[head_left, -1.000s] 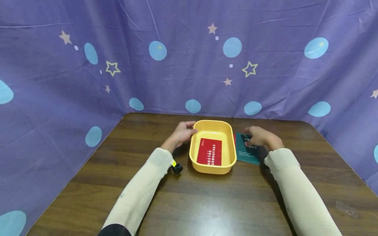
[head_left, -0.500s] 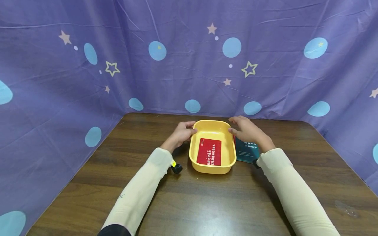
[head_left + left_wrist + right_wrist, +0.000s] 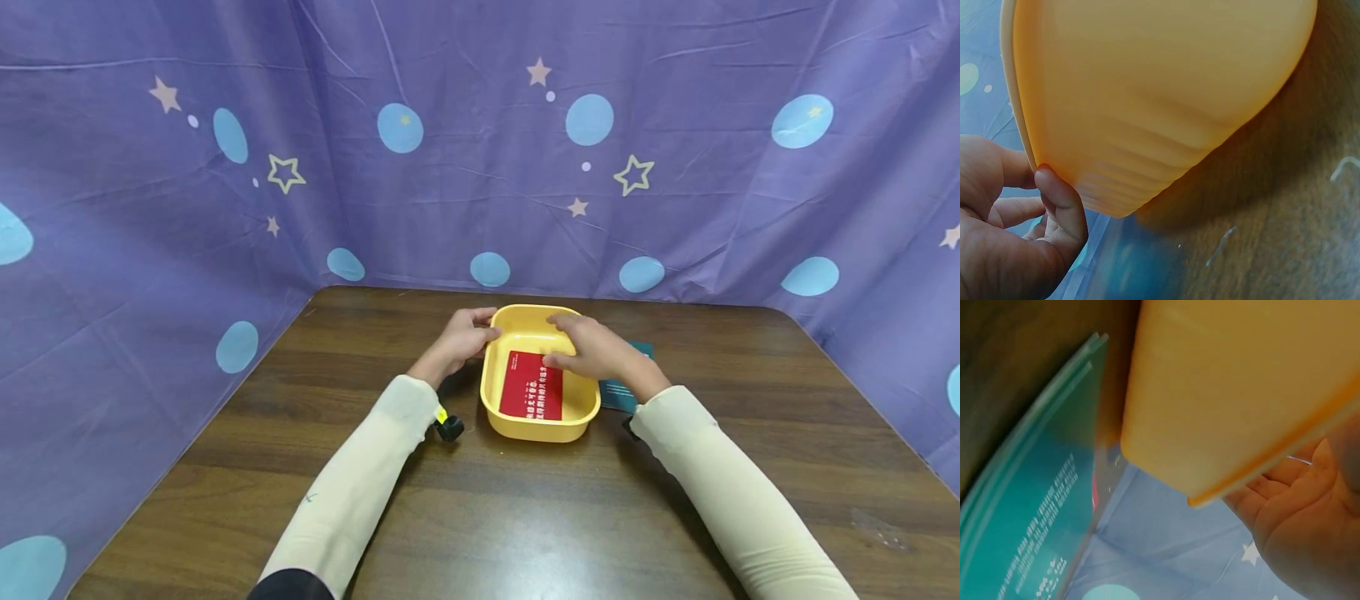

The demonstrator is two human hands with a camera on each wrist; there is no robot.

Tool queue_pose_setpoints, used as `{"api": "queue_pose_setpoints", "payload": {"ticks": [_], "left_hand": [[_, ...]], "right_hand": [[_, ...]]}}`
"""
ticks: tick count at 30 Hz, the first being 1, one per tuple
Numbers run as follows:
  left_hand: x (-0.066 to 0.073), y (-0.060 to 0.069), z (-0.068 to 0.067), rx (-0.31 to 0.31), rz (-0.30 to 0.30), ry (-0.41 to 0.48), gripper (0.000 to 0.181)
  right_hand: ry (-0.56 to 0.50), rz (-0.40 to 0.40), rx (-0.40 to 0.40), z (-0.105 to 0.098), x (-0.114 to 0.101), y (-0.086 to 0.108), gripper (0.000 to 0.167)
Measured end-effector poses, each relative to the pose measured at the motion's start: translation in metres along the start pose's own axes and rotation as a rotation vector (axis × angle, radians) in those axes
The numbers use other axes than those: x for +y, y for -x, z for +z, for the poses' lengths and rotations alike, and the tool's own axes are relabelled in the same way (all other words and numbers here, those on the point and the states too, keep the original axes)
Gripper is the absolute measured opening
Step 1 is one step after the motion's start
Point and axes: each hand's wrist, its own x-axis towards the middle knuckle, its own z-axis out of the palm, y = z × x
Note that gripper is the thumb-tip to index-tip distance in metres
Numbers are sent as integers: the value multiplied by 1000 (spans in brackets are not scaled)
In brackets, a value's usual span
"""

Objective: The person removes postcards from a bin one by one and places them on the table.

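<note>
A yellow plastic tray (image 3: pixel 536 430) sits on the table, with a red card (image 3: pixel 522 387) bearing white characters lying inside. My left hand (image 3: pixel 459 342) pinches the tray's left rim between thumb and fingers; the left wrist view shows that hand (image 3: pixel 1022 237) at the rim's corner. Over the tray's right side reaches my right hand (image 3: pixel 596 354), thumb and fingers apart, the thumb near the card's upper right corner. It seems to hold nothing, though part of it is hidden behind the tray in the right wrist view. Beside the tray lie several teal cards (image 3: pixel 1035 506), partly covered by my right arm.
The brown wooden table (image 3: pixel 480 508) carries the tray and cards. A purple curtain (image 3: pixel 480 167) with stars and blue dots hangs behind and along the left. A black wrist device with a yellow strap (image 3: pixel 448 425) sits under my left wrist.
My right hand has moved left from the teal cards, past the tray's right rim, to above the tray's inside. My left hand and the tray have stayed in place.
</note>
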Motion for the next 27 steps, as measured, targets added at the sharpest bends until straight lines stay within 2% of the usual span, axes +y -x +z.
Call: {"api": "queue_pose_setpoints", "payload": {"ticks": [6,10,17,23,27], "left_hand": [[0,0,0,1,0,1,56],[0,0,0,4,2,2,56],[-1,1,0,2,-1,7,57],[0,1,-1,3,3,6,56],[0,1,0,1,5,6,56]], "right_hand": [[-21,41,-151,7,-7,0,90],[26,53,-235,10,-10,1,102],[166,11,-252,17,-13,0,112],[286,12,-288,20,-17,-1,109],[328,30,-320,22,-18,-2,111]]}}
